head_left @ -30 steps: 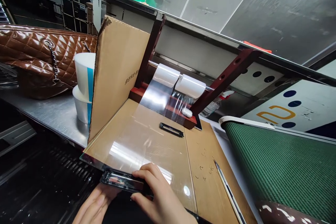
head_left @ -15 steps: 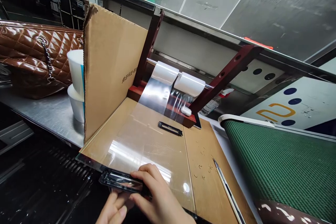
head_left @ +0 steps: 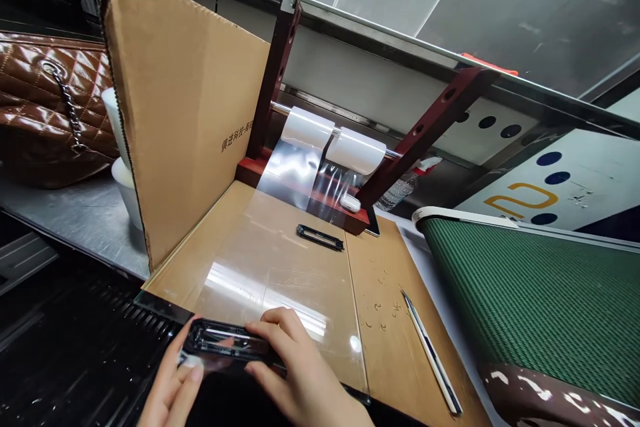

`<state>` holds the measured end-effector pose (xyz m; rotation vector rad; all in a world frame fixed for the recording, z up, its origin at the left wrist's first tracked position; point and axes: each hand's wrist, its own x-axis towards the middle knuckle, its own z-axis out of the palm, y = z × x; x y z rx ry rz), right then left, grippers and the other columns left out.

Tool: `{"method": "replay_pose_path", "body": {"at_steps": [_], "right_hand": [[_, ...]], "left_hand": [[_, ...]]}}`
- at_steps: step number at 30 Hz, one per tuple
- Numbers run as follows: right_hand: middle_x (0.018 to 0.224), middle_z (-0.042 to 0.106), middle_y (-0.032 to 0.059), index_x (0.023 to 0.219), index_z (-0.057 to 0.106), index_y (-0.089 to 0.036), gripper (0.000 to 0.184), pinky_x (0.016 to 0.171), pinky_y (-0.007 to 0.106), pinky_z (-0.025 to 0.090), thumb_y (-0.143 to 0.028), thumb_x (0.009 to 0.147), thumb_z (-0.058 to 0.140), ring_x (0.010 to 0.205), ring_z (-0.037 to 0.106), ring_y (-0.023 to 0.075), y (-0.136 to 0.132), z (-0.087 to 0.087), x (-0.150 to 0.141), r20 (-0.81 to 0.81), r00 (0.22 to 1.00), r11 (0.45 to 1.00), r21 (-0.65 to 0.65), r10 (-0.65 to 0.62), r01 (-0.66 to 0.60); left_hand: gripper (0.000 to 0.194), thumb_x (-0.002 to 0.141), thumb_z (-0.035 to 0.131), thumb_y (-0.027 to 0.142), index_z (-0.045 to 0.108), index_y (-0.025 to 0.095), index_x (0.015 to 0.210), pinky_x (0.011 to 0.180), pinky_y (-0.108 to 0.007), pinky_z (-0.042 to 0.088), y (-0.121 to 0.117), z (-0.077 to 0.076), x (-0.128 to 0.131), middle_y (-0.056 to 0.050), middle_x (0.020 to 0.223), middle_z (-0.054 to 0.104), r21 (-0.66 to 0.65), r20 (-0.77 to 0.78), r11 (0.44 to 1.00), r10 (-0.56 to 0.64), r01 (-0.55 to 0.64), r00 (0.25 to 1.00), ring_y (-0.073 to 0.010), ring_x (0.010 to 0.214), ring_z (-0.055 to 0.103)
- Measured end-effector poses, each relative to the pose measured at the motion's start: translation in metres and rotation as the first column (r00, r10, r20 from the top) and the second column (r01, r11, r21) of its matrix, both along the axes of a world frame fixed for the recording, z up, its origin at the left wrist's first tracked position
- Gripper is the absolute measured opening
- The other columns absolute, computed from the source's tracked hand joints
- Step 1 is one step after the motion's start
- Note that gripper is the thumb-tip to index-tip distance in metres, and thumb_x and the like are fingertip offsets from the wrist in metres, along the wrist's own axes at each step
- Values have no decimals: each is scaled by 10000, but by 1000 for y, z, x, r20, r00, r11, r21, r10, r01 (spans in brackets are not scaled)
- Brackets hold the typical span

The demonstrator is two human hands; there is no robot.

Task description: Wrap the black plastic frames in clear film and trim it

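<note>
Black frame [head_left: 227, 341] pinched between left hand [head_left: 173, 390] and right hand [head_left: 300, 373].

The glass sheet [head_left: 280, 273] on the desk [head_left: 390, 320] lies mostly bare between the hands at its near edge and the film stand [head_left: 320, 147] at the back, broken only by a small black frame [head_left: 320, 237] near the stand. A cardboard wall [head_left: 185, 107] stands upright along the left side and shuts off passage there. To the right, tweezers [head_left: 430, 360] lie on the board, and the green belt [head_left: 540, 307] rises just beyond them. The stand's slanted red arms [head_left: 420, 140] and film rolls [head_left: 330, 140] block the far end.
</note>
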<state>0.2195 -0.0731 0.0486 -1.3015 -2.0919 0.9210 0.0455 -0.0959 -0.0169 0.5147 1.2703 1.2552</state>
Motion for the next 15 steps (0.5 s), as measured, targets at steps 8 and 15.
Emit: {"method": "replay_pose_path", "body": {"at_steps": [8, 15], "right_hand": [[1298, 508, 109, 1445, 317, -280, 843, 990, 400, 503, -186, 747, 782, 1171, 539, 258, -8, -18, 6, 116, 990, 986, 138, 77, -93], [1234, 598, 131, 1411, 350, -209, 594, 961, 407, 526, -105, 866, 561, 1134, 577, 254, -9, -25, 2, 160, 987, 894, 443, 1, -72]], "left_hand": [[823, 692, 642, 641, 423, 274, 1395, 1117, -567, 301, 5, 4, -10, -67, 918, 787, -4, -77, 999, -52, 52, 996, -364, 982, 689], [638, 713, 695, 610, 580, 282, 1249, 995, -278, 467, 5, 12, -12, -31, 1084, 764, 23, -10, 998, -51, 52, 999, -269, 1085, 662]]}}
